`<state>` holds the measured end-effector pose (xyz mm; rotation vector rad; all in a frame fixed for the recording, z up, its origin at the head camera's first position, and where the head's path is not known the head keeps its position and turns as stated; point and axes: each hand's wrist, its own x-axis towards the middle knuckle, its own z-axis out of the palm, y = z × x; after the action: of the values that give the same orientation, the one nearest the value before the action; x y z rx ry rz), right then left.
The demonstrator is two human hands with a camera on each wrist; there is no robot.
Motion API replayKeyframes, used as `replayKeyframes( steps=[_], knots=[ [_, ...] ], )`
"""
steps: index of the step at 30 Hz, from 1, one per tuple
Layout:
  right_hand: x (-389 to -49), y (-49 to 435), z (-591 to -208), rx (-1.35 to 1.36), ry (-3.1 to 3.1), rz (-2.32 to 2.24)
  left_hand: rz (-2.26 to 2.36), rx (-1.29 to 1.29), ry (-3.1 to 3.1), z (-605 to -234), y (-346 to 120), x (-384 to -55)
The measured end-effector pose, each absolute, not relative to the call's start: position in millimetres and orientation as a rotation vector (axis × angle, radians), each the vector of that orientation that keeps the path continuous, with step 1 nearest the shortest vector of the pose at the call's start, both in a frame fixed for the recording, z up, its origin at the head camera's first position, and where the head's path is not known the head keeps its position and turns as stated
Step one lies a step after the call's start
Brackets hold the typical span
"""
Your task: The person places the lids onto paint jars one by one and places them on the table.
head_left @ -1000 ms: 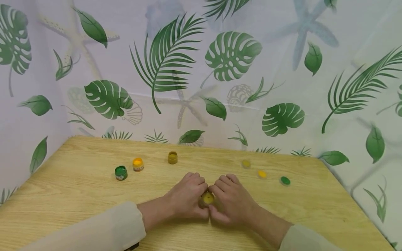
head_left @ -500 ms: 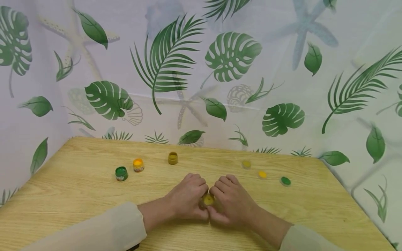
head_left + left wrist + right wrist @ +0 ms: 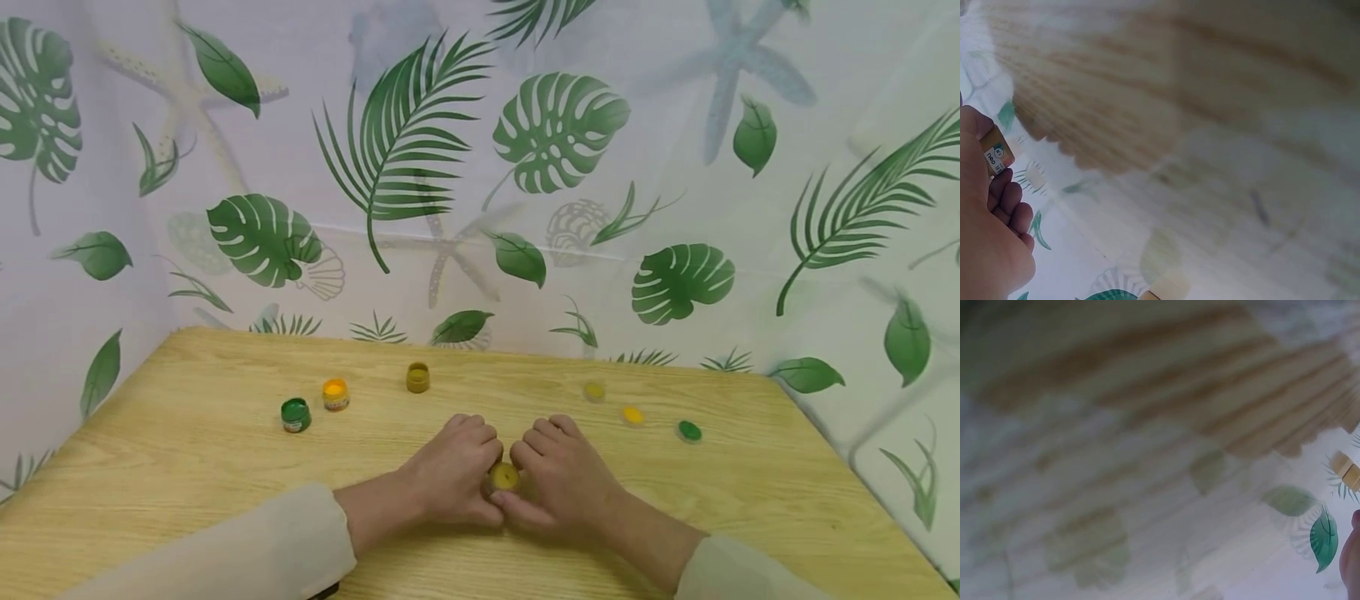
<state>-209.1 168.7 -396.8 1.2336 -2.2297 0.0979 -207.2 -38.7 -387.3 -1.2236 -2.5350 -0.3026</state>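
Both hands meet over the table at a small paint jar [image 3: 505,476] with a dull yellow top. My left hand [image 3: 453,471] grips the jar from the left, fingers curled behind it and thumb in front. In the left wrist view the jar's side label [image 3: 995,159] shows between thumb and fingers. My right hand [image 3: 558,475] holds the jar from the right, its thumb tip at the near rim and its fingers curled beyond. Only a sliver of the right hand [image 3: 1352,562] enters the right wrist view, near the brownish jar [image 3: 1352,477].
Behind and left on the wooden table [image 3: 225,467] stand uncapped jars of green paint [image 3: 296,415], orange-yellow paint [image 3: 336,395] and olive-brown paint [image 3: 417,377]. Separate lids lie back right: olive [image 3: 595,392], yellow [image 3: 632,415] and green [image 3: 689,431]. A leaf-printed cloth [image 3: 450,167] hangs behind.
The knuckles of the two hands have parted slightly, so a small gap shows behind the jar. The head view has shifted a little. The other jars and lids stay put.
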Motion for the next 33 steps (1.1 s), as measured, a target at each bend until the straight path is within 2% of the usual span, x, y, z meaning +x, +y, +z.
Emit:
replayKeyframes(
  steps=[33],
  knots=[
    [-207.1, 172.0, -393.4, 1.282, -2.281, 0.102, -0.370, -1.194, -2.522, -390.8, -35.1, -206.5]
  ],
)
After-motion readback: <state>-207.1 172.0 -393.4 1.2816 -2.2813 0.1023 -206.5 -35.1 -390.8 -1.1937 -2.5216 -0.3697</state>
